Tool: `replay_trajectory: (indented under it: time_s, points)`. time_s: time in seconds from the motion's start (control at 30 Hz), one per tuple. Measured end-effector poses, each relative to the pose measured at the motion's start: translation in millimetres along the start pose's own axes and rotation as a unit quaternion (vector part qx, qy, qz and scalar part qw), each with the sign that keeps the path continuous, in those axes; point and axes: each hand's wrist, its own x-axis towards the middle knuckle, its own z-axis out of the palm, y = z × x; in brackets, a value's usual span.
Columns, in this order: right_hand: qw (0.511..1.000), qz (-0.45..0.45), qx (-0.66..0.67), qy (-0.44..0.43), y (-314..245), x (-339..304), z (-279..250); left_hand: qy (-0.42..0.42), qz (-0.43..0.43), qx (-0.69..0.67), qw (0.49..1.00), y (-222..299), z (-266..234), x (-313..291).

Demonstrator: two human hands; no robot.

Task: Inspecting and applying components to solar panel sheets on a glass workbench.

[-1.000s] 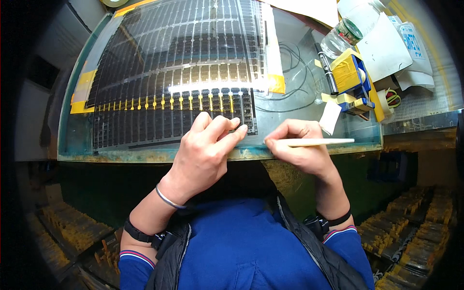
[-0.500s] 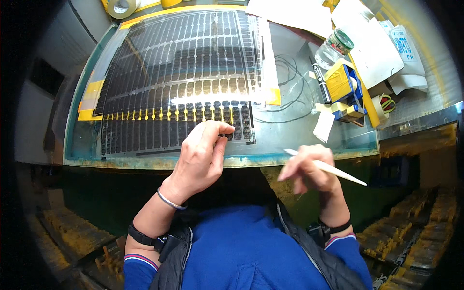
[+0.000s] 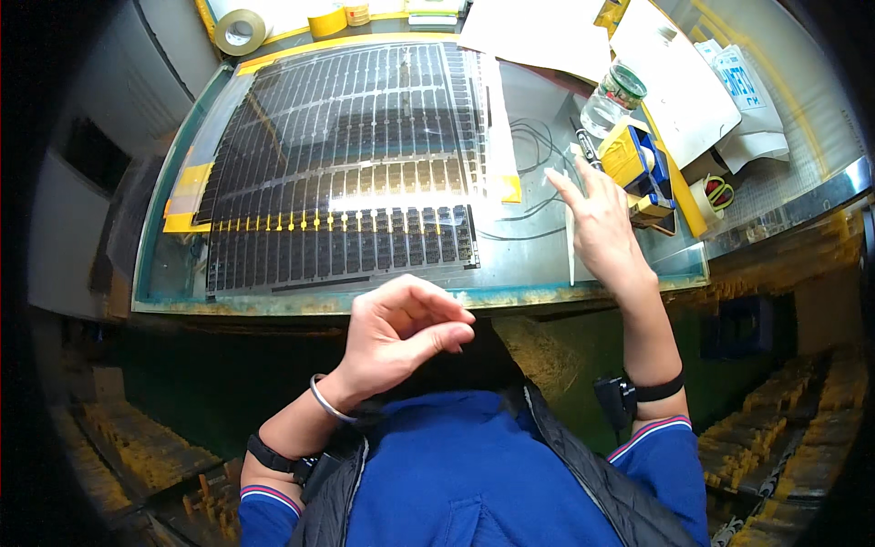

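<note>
My left hand [image 3: 401, 333] is drawn back just off the table's front edge. Its fingers curl in with the thumb tip close to them; whether something small sits between the tips is not visible. My right hand [image 3: 603, 228] is over the glass at the right, fingers stretched apart. Beside its palm lies a slender white tapered tool [image 3: 571, 244], out of the grip. A small whitish bit shows at the thumb tip, too small to name. Dark patterned film [image 3: 337, 244], a grid of fine rows with a line of yellow marks, is spread across the glass tabletop [image 3: 519, 264].
A blue and yellow tape dispenser [image 3: 629, 150], a black marker [image 3: 588, 146] and a lidded jar [image 3: 603, 111] stand close to my right hand. Thin dark cable [image 3: 524, 219] loops across the glass. Tape rolls [image 3: 240, 34] and white paper [image 3: 538, 32] are at the back.
My right hand has gone forward onto the glass, and the white tool has left its fingers. My left hand has pulled back off the film toward me.
</note>
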Motion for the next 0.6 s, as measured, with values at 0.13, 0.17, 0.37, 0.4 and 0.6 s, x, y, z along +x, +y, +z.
replay_trajectory:
  time_s: [0.13,0.17,0.37,0.4,0.6]
  points:
    - [0.925,0.018,0.374,0.059,-47.4,-3.9,-40.4,-0.028,-0.115,-0.174,0.978,-11.5,1.1,-6.5]
    - [0.87,0.017,0.492,0.006,-61.0,-10.3,-50.9,-0.029,-0.139,-0.194,0.971,-15.4,2.7,-6.4]
    - [0.615,0.131,0.775,-0.069,-102.4,-42.9,-51.6,-0.067,-0.191,-0.246,0.948,-23.0,13.3,-8.4]
    - [0.591,0.151,0.79,-0.069,-104.1,-43.5,-50.1,-0.071,-0.196,-0.244,0.947,-24.9,12.8,-9.0]
    - [0.621,0.188,0.76,-0.037,-119.8,-44.4,-39.9,-0.101,-0.237,-0.251,0.933,-38.5,4.5,-13.5]
